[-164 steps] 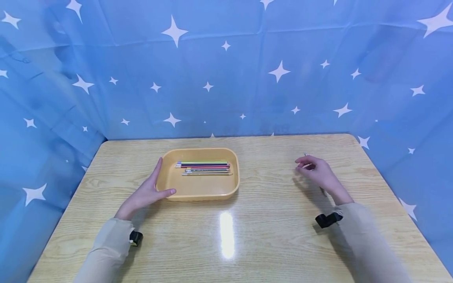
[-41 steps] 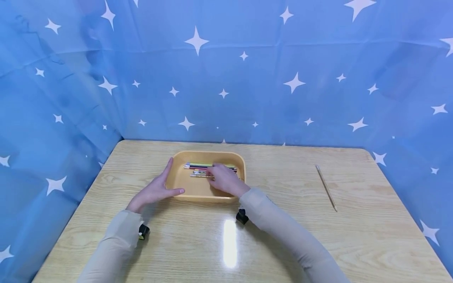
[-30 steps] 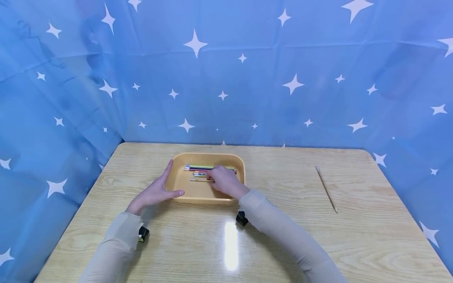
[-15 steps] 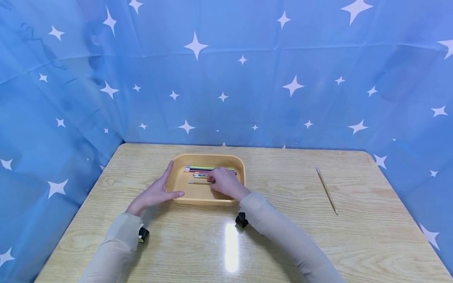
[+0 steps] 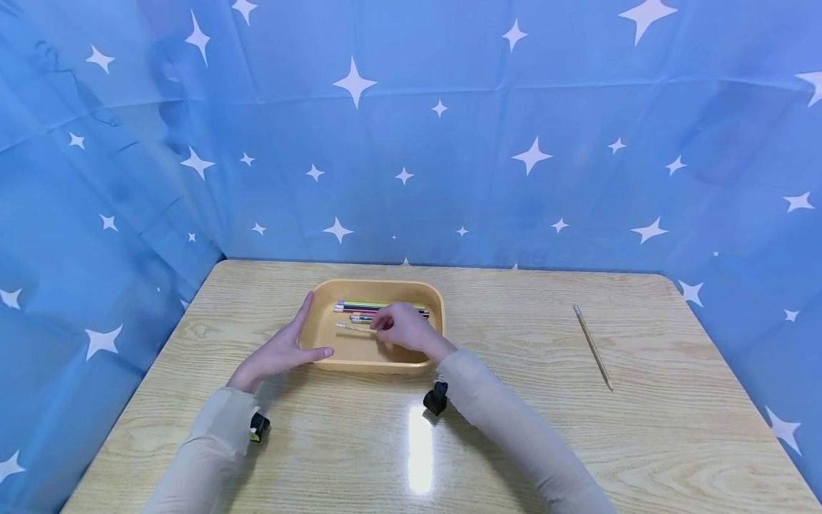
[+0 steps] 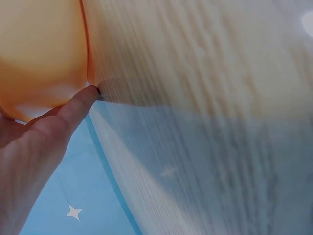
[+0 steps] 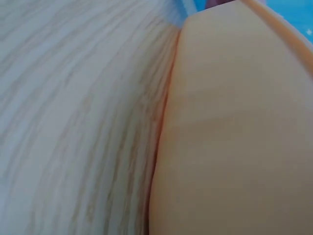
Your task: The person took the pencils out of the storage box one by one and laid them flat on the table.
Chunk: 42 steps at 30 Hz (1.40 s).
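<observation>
A yellow-orange plastic tray (image 5: 347, 358) lies on the wooden table, holding several pencils (image 5: 344, 308) in a row. My left hand (image 5: 280, 350) rests against its left end, fingers straight along the side and thumb on the near rim; the left wrist view shows that thumb against the outer wall. Inside the tray my right hand (image 5: 407, 330) pinches a pale gold pencil (image 5: 349, 327), which slants slightly apart from the others. The hand hides that pencil's right end. In the right wrist view only the tray wall (image 7: 230, 122) and table show clearly.
Another gold pencil (image 5: 592, 346) lies slantwise at the right of the table (image 5: 514, 428). A blue star-patterned curtain (image 5: 449, 143) hangs behind the table and along its sides.
My right hand has left the pencil now lying on the right and moved into the tray. There it has drawn a gold pencil towards me, away from the row. The left hand stays.
</observation>
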Each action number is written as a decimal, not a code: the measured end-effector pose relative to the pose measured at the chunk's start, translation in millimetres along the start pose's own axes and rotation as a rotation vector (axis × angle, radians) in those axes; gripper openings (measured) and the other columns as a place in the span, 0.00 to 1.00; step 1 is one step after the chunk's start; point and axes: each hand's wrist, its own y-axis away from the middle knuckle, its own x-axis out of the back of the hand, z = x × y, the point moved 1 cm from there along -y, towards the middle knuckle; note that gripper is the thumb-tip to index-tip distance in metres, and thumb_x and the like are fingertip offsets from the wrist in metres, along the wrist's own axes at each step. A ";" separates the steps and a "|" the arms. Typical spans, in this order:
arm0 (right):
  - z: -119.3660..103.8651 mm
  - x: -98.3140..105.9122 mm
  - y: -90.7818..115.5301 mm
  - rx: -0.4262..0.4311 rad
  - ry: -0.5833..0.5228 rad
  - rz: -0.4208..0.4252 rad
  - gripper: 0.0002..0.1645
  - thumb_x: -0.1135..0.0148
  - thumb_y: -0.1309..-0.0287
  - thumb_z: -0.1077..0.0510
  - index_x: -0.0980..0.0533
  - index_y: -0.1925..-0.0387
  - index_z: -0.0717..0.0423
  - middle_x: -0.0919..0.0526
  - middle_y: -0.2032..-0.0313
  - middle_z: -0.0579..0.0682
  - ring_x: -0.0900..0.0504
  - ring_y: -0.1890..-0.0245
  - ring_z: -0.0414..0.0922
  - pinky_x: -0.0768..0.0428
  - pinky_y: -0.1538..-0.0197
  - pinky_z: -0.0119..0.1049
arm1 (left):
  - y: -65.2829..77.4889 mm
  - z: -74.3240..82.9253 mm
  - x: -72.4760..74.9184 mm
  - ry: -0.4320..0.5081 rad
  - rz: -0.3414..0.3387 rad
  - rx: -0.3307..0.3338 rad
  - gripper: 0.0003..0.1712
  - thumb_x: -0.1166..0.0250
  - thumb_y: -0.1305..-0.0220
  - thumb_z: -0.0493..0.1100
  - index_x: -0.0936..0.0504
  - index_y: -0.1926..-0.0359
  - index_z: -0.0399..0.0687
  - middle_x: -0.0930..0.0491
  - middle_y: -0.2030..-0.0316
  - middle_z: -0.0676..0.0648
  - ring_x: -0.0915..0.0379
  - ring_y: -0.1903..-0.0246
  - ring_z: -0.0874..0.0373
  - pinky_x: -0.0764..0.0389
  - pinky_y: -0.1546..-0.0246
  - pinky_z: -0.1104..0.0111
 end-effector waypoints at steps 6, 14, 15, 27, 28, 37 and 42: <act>1.5 2.7 0.1 0.022 -0.091 0.047 0.06 0.32 0.45 0.65 0.16 0.63 0.57 0.16 0.69 0.45 0.21 0.69 0.37 0.24 0.62 0.30 | -0.8 -0.1 -0.6 0.004 -0.002 -0.012 0.67 0.28 0.43 0.49 0.74 0.25 0.47 0.69 0.26 0.33 0.63 0.30 0.33 0.56 0.34 0.44; 1.9 5.0 0.6 0.047 -0.144 0.095 0.10 0.35 0.46 0.68 0.15 0.61 0.59 0.15 0.65 0.47 0.20 0.66 0.37 0.23 0.59 0.30 | 0.9 2.5 1.2 0.007 -0.005 -0.009 0.67 0.28 0.44 0.47 0.74 0.25 0.47 0.70 0.26 0.34 0.64 0.30 0.32 0.56 0.34 0.43; 1.9 5.0 0.6 0.042 -0.148 0.094 0.10 0.35 0.46 0.68 0.15 0.61 0.59 0.15 0.65 0.47 0.20 0.66 0.37 0.23 0.59 0.30 | 1.1 2.8 1.4 0.008 -0.005 -0.009 0.67 0.28 0.44 0.47 0.74 0.25 0.47 0.70 0.26 0.34 0.64 0.30 0.32 0.56 0.34 0.43; -4.8 18.9 7.3 0.019 -0.230 0.134 0.10 0.38 0.42 0.68 0.17 0.59 0.60 0.17 0.66 0.48 0.21 0.65 0.41 0.22 0.59 0.32 | -2.2 -1.7 -0.5 -0.008 -0.007 0.011 0.67 0.29 0.43 0.51 0.75 0.25 0.47 0.72 0.26 0.37 0.68 0.29 0.36 0.58 0.33 0.44; -6.4 21.8 8.7 0.025 -0.225 0.142 0.10 0.38 0.42 0.68 0.17 0.59 0.60 0.17 0.66 0.48 0.21 0.65 0.41 0.22 0.59 0.32 | -2.3 -1.4 -0.6 -0.009 -0.007 0.010 0.67 0.29 0.43 0.50 0.75 0.25 0.47 0.72 0.26 0.37 0.68 0.29 0.36 0.58 0.33 0.44; -8.0 51.4 26.5 0.110 -0.180 0.193 0.11 0.39 0.41 0.67 0.18 0.56 0.62 0.16 0.63 0.55 0.20 0.63 0.43 0.22 0.57 0.35 | -1.8 -3.4 -0.7 -0.032 -0.011 -0.006 0.67 0.29 0.43 0.50 0.75 0.25 0.47 0.71 0.26 0.35 0.65 0.30 0.32 0.56 0.34 0.44; 1.5 69.0 39.6 0.062 -0.178 0.243 0.12 0.39 0.40 0.67 0.19 0.54 0.63 0.16 0.61 0.55 0.20 0.62 0.45 0.21 0.57 0.37 | -1.0 -3.9 -0.9 -0.023 -0.010 -0.007 0.68 0.28 0.44 0.51 0.75 0.25 0.47 0.70 0.27 0.34 0.65 0.30 0.32 0.56 0.35 0.43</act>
